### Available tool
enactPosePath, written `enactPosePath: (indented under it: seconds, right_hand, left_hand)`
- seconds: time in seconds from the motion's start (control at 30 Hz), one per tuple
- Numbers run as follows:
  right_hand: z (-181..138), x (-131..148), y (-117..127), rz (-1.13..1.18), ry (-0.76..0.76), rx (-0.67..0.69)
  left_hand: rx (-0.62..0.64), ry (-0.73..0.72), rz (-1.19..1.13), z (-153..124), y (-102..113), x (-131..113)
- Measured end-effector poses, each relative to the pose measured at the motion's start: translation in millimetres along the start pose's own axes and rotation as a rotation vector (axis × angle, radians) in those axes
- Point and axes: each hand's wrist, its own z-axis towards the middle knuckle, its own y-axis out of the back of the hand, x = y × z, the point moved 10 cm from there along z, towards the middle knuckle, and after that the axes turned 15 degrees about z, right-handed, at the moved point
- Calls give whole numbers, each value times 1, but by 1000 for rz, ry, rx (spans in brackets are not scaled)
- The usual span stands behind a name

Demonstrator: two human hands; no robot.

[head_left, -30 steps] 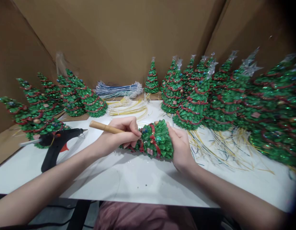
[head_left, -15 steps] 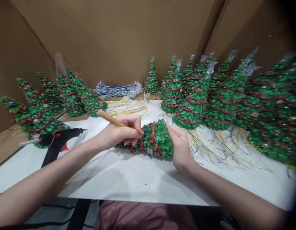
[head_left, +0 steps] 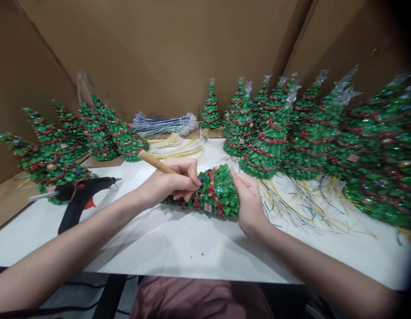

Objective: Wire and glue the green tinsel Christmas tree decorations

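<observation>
A garlanded Christmas-tree figurine (head_left: pixel 221 195) lies sideways at dial centre, the right hand (head_left: pixel 251 204) gripping its wide end at three o'clock, the left hand (head_left: pixel 172 180) at nine pinching a wooden tool handle (head_left: pixel 155 161), a glue gun (head_left: pixel 74 197) farther out

Far wall (head_left: pixel 175 53): upright brown cardboard panel
Left wall (head_left: pixel 12 88): brown cardboard, joined at slanting seam (head_left: pixel 50 50)
Right wall (head_left: pixel 345 40): brown, in deeper shade
Tabletop (head_left: pixel 152 254): white, straight-edged
Table leg (head_left: pixel 111 296): black, near left
Floor (head_left: pixel 78 296): grey, crossed by black cables (head_left: pixel 88 285)
Light: diffuse, softly shaded
</observation>
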Motion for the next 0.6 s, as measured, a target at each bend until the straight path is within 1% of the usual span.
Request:
enactPosePath:
  seconds: [0.1,0.27,0.6]
  right_hand:
    - [0,3,-1,-12,25,3]
    - [1,2,-2,-7,-1,15]
    - [0,2,0,-33,7,6]
  left_hand:
    - [-12,9,-53,0,0,3]
    - [-53,15,-182,0,2,13]
    - [-33,27,-210,1,2,14]
